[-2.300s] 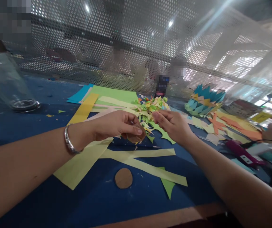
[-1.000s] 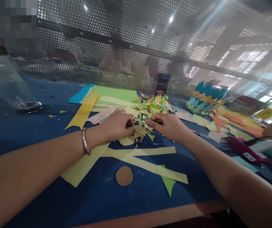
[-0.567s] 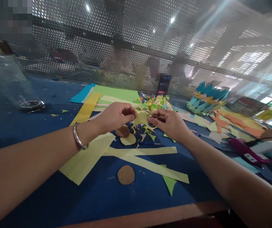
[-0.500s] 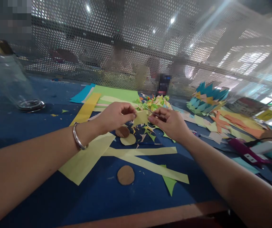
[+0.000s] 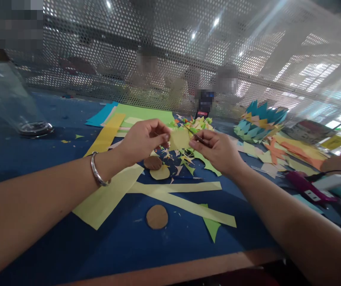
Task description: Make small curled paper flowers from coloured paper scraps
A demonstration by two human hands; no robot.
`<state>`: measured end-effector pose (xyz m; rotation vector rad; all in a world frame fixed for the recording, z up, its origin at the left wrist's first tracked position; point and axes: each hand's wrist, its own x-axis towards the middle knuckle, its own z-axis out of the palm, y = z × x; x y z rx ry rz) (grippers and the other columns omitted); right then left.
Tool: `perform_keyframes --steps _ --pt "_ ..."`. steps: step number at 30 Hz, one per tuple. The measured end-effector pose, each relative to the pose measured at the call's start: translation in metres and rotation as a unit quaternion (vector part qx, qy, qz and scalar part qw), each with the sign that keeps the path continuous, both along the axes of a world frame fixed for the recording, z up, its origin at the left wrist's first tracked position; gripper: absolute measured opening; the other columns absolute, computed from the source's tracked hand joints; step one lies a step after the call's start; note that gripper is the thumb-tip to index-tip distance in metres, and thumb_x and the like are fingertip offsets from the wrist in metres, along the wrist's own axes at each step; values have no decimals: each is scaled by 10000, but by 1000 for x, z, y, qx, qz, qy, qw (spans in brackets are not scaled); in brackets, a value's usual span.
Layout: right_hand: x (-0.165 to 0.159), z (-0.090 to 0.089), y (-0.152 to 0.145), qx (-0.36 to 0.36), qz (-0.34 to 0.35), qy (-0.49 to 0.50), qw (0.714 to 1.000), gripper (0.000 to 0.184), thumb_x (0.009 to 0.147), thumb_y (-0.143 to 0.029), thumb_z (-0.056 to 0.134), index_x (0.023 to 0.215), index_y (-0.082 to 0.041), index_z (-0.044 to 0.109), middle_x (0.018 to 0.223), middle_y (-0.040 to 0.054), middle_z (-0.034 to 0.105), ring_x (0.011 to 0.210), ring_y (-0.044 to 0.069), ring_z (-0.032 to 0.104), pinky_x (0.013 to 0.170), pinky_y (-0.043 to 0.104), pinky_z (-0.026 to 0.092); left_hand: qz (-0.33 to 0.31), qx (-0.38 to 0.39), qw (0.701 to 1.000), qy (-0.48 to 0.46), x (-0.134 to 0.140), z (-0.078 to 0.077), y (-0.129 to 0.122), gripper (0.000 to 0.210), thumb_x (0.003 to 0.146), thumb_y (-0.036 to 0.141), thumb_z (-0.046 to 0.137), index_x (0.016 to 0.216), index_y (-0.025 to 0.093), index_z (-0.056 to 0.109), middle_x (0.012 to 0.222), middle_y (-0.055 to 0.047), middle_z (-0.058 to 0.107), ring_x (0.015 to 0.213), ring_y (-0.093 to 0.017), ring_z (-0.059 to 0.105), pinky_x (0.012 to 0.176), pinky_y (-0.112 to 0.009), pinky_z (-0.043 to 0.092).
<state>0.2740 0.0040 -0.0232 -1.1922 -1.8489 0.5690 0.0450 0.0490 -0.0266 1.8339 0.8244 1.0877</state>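
Note:
My left hand (image 5: 142,143), with a silver bangle at the wrist, pinches the left edge of a small pale yellow piece of paper (image 5: 180,138). In my right hand (image 5: 219,153) is a slim pair of scissors (image 5: 194,135), its blades pointing up and left beside the paper; the handles are mostly hidden by my fingers. Below the hands lie a brown cardboard disc (image 5: 153,162) and a pale yellow paper disc (image 5: 160,172), which overlap. Nearer to me is another brown cardboard disc (image 5: 157,217).
Pale yellow strips (image 5: 188,206), a larger yellow sheet (image 5: 107,202) and many paper scraps (image 5: 200,124) cover the blue table. A glass jar (image 5: 35,127) stands left, a phone (image 5: 204,104) at the back. On the right are a layered paper piece (image 5: 259,121) and a purple power strip (image 5: 307,188).
Both hands have risen slightly with the paper, which now faces me more fully. The scissors' blades have swung up and point more to the upper left.

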Motion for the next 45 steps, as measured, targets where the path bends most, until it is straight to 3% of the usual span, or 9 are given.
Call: perform_keyframes --steps 7,12,16,22,27,31,34,39,45 --pt "1 1 0 17 -44 -9 999 228 821 -376 689 881 -162 635 669 -19 539 569 102 417 538 256 313 -3 -78 996 -44 4 1 -3 127 807 233 725 838 162 625 777 -35 680 763 -142 683 688 -264 525" --pt "-11 0 -12 19 -31 -58 998 223 846 -381 685 897 -169 637 649 -23 540 537 94 396 521 261 297 140 -96 981 -89 -5 -1 15 145 790 228 695 743 185 565 739 -19 627 696 -127 633 704 -285 549" --pt "-27 -1 -30 -71 60 -94 991 228 829 -354 720 954 -182 638 731 -4 619 580 110 497 538 250 360 190 -117 967 -121 -19 -2 33 183 782 224 690 713 197 523 689 5 590 657 -115 617 708 -292 559" --pt "-48 -1 -57 -156 258 -215 929 291 851 -453 716 1066 -258 692 888 14 727 749 184 664 656 273 481 124 -111 983 -79 -20 -5 30 166 753 203 719 755 183 554 655 11 605 629 -118 620 600 -266 518" --pt "-53 1 -65 -178 257 -243 918 140 850 -268 711 981 -271 661 840 -9 708 716 178 654 613 267 474 66 -137 986 -73 -15 -4 22 200 743 189 752 807 183 562 668 5 647 643 -127 660 623 -267 552" --pt "-49 6 -62 -238 277 -147 919 83 850 -224 696 881 -237 620 801 -17 660 692 143 607 607 249 461 20 -180 981 -75 -13 -1 17 209 766 179 753 828 186 554 681 9 667 650 -127 677 699 -294 573" --pt "-43 10 -54 -224 247 -39 942 118 852 -275 705 851 -210 607 722 -29 600 606 103 523 563 235 410 -1 -193 979 -61 -10 2 10 185 779 164 750 864 176 586 699 5 680 667 -125 683 735 -296 569" --pt "-26 3 -22 -93 53 80 991 313 764 -435 788 775 -187 597 665 -32 507 581 100 419 523 253 319 -38 -226 973 -33 -2 6 -3 121 794 179 736 892 147 672 757 -28 711 678 -115 678 732 -264 552" --pt "-13 -10 -2 -56 0 69 996 354 770 -494 774 780 -183 605 691 -16 518 602 111 403 533 267 295 -69 -283 955 -50 3 12 -14 127 750 136 713 766 188 598 628 -2 670 585 -108 641 623 -231 530"
